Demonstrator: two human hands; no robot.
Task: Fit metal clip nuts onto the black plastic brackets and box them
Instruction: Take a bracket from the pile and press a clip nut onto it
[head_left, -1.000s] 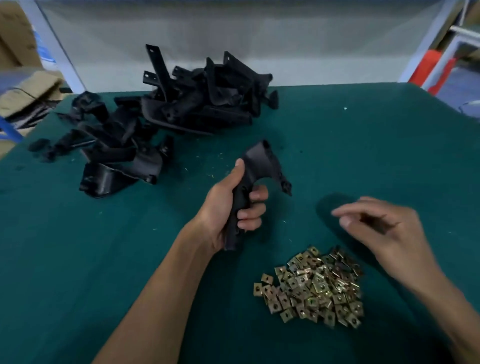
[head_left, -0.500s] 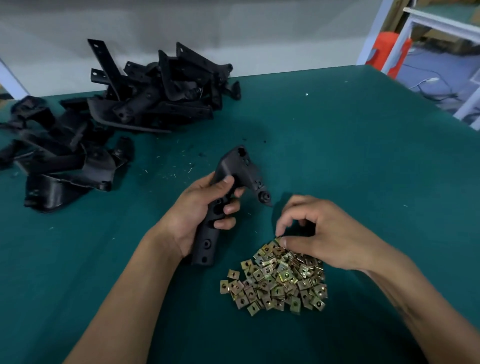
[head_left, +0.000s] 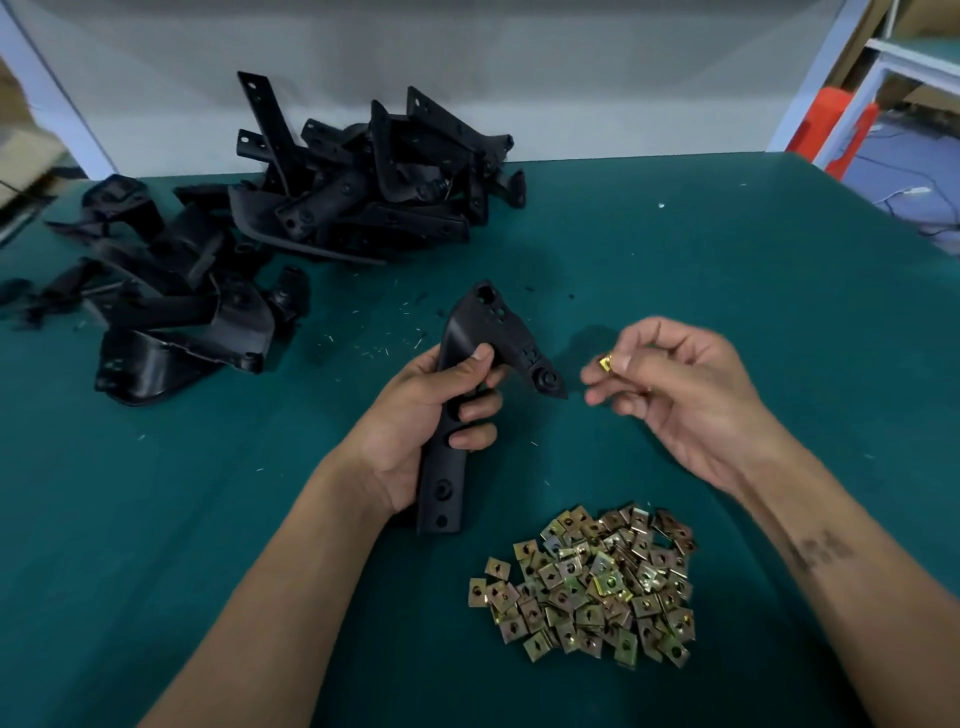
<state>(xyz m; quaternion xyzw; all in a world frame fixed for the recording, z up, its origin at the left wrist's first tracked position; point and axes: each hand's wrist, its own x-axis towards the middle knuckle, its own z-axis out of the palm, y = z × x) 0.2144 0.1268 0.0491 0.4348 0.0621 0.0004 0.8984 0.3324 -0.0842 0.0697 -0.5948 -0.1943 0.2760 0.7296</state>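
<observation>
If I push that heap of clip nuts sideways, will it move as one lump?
Probably not: the clip nuts lie loose, so they would likely scatter. Being flat squares, they should slide rather than roll, though the green table cover may drag on them.

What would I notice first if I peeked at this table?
Probably the shiny heap of gold clip nuts near the front of the green table, and the big jumble of black brackets at the back left. In the middle, the left hand grips one black bracket, and the right hand pinches a single clip nut beside its tip.
</observation>
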